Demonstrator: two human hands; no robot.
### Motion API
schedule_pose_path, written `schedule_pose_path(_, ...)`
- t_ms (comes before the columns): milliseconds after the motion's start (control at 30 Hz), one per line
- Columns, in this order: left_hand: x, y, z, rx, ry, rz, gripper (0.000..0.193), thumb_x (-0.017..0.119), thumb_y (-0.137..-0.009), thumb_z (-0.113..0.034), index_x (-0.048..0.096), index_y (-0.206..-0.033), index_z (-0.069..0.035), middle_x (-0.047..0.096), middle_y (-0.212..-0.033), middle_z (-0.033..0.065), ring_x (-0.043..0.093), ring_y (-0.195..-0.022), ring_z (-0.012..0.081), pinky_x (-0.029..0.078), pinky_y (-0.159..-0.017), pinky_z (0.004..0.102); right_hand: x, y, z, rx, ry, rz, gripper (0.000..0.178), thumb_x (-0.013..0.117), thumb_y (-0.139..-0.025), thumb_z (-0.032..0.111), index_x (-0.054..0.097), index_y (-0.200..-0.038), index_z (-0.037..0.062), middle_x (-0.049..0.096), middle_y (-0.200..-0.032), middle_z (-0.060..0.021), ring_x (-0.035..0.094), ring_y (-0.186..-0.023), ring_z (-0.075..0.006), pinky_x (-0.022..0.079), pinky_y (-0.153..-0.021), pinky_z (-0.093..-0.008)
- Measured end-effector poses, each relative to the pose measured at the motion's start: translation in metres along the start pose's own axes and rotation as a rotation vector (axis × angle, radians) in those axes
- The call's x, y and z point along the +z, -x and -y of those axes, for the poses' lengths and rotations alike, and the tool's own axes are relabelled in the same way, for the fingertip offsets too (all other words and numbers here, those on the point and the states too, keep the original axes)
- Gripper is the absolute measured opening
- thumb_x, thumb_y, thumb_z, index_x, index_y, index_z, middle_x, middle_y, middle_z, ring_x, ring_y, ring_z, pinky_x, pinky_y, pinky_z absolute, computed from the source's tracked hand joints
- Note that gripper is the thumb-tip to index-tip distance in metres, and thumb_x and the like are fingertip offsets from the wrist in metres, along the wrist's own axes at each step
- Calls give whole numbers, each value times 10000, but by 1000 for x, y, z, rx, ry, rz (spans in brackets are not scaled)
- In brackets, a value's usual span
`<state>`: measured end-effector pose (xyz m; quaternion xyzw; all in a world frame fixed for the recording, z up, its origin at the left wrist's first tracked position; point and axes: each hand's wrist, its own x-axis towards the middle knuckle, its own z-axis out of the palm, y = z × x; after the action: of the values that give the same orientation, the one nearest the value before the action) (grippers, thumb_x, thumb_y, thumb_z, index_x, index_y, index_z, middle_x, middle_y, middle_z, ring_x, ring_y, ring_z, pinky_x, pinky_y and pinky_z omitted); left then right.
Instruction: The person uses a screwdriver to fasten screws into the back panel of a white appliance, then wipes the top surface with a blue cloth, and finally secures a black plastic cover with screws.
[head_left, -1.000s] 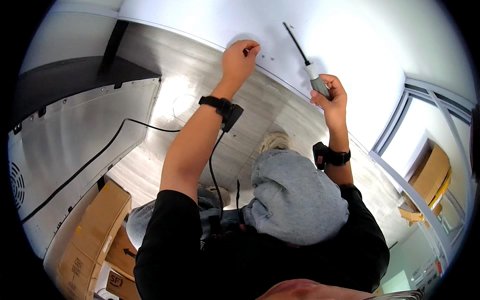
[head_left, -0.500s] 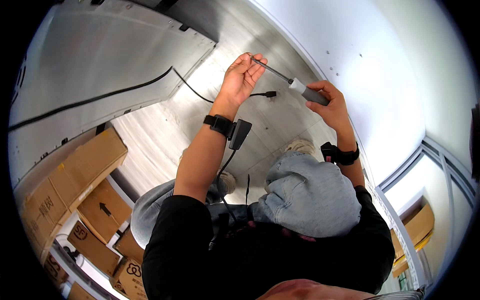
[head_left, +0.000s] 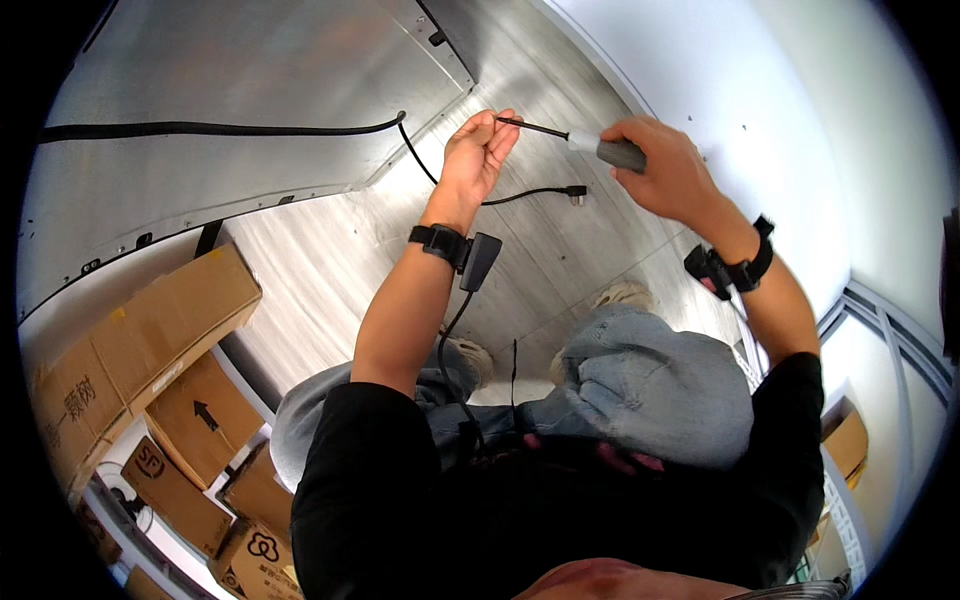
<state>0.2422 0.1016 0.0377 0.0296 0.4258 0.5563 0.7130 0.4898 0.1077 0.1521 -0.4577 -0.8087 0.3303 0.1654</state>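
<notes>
My right hand (head_left: pixel 665 165) grips the grey handle of a screwdriver (head_left: pixel 535 127), its dark shaft pointing left. The shaft's tip meets the fingers of my left hand (head_left: pixel 478 150), where thumb and forefinger pinch together. Whether they hold the tip or a small part on it is too small to make out. Beneath my left hand, a black power cord (head_left: pixel 415 160) runs down from the grey metal panel and across the floor, ending in a plug (head_left: pixel 575 191).
A large grey metal panel (head_left: pixel 270 90) stands at the upper left, and a white panel (head_left: pixel 740 70) rises on the right. Cardboard boxes (head_left: pixel 170 320) are stacked at the lower left. My bent knees (head_left: pixel 660 390) are over the pale plank floor (head_left: pixel 300 280).
My right hand and forearm have swung up and to the right, bringing the screwdriver nearer level. The left hand stays pinched at its tip. The whole view has shifted slightly.
</notes>
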Motion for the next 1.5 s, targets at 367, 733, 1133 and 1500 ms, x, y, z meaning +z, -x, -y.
schedule_pose_path(367,-54,-39,-13,-159,226,-126,164,431,-950,-55,520,-1010,69,629,-1014,166,640,-919,222,552,-862,300,38,-70,46,-88,450,142,226,603,-687,9,589,-898,90,568,-826,-69,599,-725,-308,473,-593,-409)
schedule_pose_path(733,-119,-58,-14,-339,-223,-164,205,412,-963,-86,525,-1031,71,641,-975,155,650,-846,204,580,-760,270,132,-46,26,281,139,23,256,602,-668,11,631,-903,109,605,-877,-98,608,-779,-325,476,-643,-406)
schedule_pose_path(1133,-108,-70,-14,-265,-95,-222,153,484,-965,-218,568,-932,-95,652,-897,49,633,-845,191,537,-717,305,215,-12,15,730,-491,-384,366,677,-652,59,559,-994,5,626,-944,-129,615,-855,-277,475,-748,-362)
schedule_pose_path(1500,-81,-125,-8,-150,-299,-230,178,519,-950,-253,580,-1017,-100,611,-980,33,573,-841,164,508,-789,309,226,-26,-18,813,-603,-541,360,716,-735,118,605,-1068,40,635,-1000,-126,610,-872,-250,475,-755,-346)
